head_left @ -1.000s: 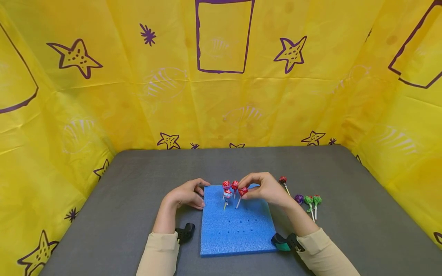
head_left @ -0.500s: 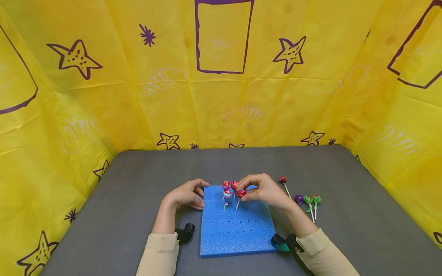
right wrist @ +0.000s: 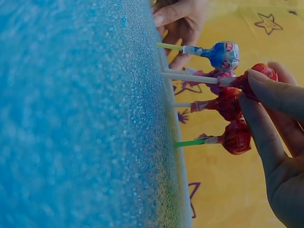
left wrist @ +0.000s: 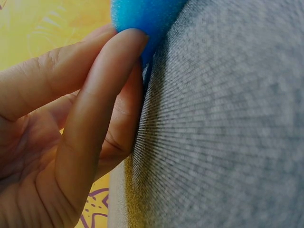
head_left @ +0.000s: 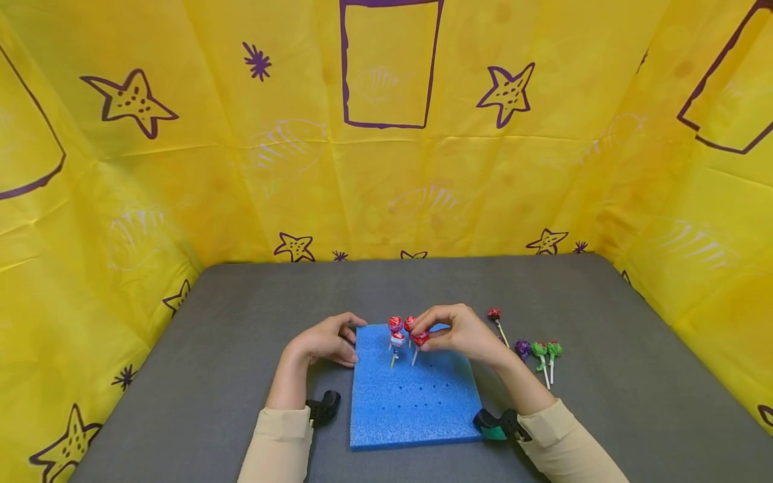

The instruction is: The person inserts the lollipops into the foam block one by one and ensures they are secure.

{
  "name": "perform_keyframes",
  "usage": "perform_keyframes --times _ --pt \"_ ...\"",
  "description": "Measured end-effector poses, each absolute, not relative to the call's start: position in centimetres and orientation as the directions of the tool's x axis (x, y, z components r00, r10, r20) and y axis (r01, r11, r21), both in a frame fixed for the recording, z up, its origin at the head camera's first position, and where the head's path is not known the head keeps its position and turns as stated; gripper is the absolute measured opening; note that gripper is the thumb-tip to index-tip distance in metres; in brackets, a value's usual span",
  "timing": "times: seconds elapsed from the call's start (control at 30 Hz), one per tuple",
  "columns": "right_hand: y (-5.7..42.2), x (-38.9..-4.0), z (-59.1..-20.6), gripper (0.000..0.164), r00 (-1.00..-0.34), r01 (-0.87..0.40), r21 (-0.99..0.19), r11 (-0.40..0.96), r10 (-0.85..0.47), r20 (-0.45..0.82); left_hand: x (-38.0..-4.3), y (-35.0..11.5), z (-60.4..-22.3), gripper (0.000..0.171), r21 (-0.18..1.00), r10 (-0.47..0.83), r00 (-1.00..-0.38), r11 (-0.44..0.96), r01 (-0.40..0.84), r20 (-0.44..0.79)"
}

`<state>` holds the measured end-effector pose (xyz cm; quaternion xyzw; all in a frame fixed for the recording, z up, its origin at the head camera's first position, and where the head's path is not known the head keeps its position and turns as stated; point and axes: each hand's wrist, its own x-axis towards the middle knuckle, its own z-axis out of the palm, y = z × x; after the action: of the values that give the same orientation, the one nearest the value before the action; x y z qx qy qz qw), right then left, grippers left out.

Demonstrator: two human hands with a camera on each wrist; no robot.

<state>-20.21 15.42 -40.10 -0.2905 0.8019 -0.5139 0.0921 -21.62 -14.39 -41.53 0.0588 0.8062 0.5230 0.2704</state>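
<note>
since a sec ago the r hand and its red pop have shifted a bit left, stick now more upright; l hand same spot. r hand has the pop's head pinched btwn thumb & fingers, above the far half of the foam; white stick's low end looks to meet the foam, can't tell how deep. l hand's at foam's left edge, thumb & index touching near the far corner; pinch or just press, can't tell.

crowding the held pop: blue pop on yellow stick just left, plus red pop w/ green stick and another red one, all upright in foam. fingertips partly cover a red head in head view; contact btwn heads unclear. small holes nearer the person.

right of foam, past r forearm, loose on grey table: dark red pop, purple pop, 2 green pops. yellow sheet behind.
</note>
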Motion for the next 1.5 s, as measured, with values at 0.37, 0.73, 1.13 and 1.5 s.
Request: perform_keyframes --times 0.37,0.73,1.13,1.5 --pt "15.3 -20.1 -40.0 0.018 -0.797 -0.392 -0.872 0.293 -0.582 0.163 -21.6 -14.4 -41.5 0.064 0.875 0.381 -0.849 0.451 -0.175 -0.366" --pt "15.1 -20.0 -39.8 0.021 -0.787 -0.354 -0.884 0.305 -0.608 0.105 -21.6 -14.4 -41.4 0.064 0.876 0.383 -0.846 0.448 -0.181 -0.371" --pt "15.4 -20.1 -39.5 0.023 -0.808 -0.353 -0.881 0.315 -0.578 0.117 -21.7 -14.4 -41.4 0.063 0.877 0.375 -0.849 0.443 -0.189 -0.373" --pt "16.4 -20.1 -38.8 0.026 -0.837 -0.339 -0.899 0.277 -0.525 0.154 -21.8 -14.3 -41.6 0.063 0.87 0.36 -0.851 0.449 -0.201 -0.382"
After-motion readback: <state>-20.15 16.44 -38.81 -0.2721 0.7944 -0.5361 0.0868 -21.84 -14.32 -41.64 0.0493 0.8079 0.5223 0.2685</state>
